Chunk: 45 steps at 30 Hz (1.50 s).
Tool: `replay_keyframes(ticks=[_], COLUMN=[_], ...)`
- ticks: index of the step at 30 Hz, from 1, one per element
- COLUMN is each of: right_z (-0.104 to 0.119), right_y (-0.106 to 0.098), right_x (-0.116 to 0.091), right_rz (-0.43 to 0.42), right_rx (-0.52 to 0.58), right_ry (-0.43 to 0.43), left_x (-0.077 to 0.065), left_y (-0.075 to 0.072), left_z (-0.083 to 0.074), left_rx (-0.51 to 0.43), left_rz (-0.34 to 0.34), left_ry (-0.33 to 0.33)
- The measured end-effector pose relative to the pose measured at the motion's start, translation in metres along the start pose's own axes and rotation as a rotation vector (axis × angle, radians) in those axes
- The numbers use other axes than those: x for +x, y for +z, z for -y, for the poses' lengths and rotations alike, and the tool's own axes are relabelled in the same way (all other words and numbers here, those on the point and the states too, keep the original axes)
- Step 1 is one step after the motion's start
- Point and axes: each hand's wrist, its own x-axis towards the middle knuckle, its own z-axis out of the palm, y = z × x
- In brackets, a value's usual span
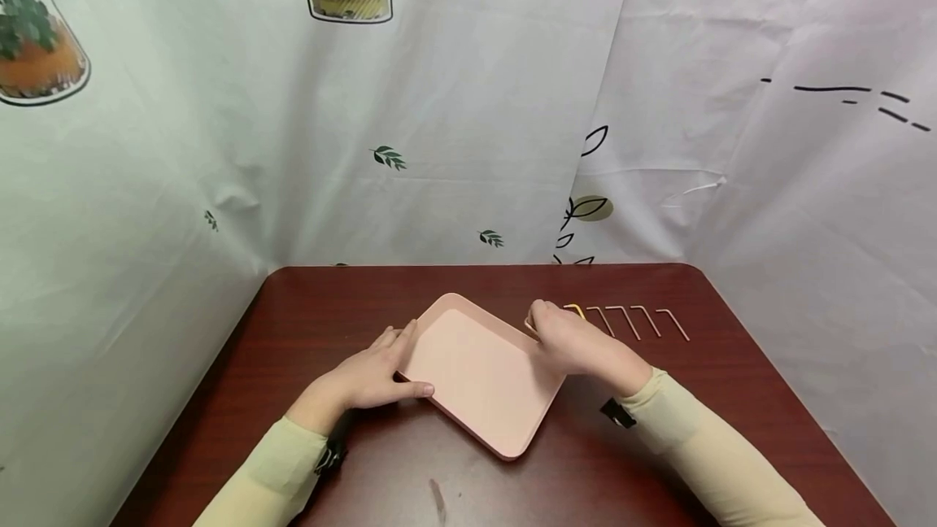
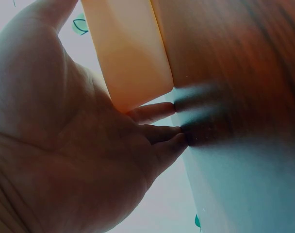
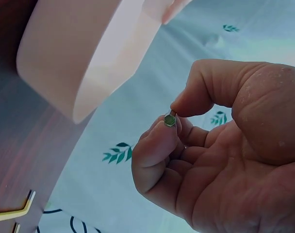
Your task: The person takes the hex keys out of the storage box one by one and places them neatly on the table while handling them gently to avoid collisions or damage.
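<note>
A pale pink shallow tray lies turned at an angle on the dark red table. My left hand rests at its left corner, fingers fairly straight along the outer side and thumb by the near rim. In the left wrist view, the fingertips reach the tabletop below the tray wall. Over the tray's right corner, my right hand pinches a hex key between thumb and index finger. Its six-sided end shows in the right wrist view; most of its length is hidden by the fingers.
Right of the tray, several L-shaped hex keys lie in a row, with a yellow hex key at the left end. A white printed curtain hangs behind and beside the table.
</note>
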Motion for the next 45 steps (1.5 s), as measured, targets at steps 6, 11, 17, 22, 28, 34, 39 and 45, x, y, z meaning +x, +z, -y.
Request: replay_keyframes(ticks=[6,11,17,22,28,34,39,45], right_z=[-0.009,-0.014,-0.017,-0.021,-0.027,-0.033,-0.037,-0.044], right_y=[-0.004,-0.003,-0.004,-0.005,-0.007,-0.009,-0.010,-0.011], right_x=[-0.001,-0.002,-0.005,-0.006,-0.007,-0.010,-0.013,-0.016], right_rz=[0.010,-0.006,-0.017,0.007,0.018,-0.002,-0.023,-0.031], right_rx=[0.053,0.044,0.038,0.037,0.045,0.041,0.026,0.022], right_ry=[0.049,0.042,0.057,0.098,0.119,0.099,0.086,0.099], left_x=[0.000,0.000,0.000,0.000,0.000,0.001,0.001,0.001], left_y=[0.001,0.002,0.001,0.001,0.000,0.001,0.001,0.001], left_z=[0.001,0.002,0.002,0.001,0.001,0.002,0.002,0.002], left_rx=[-0.002,0.001,0.002,-0.002,0.001,0.007,0.001,-0.001], left_rz=[-0.004,-0.004,-0.002,-0.002,-0.004,-0.010,-0.002,0.002], left_ry=[0.005,0.004,-0.002,0.002,0.004,0.004,0.000,-0.002])
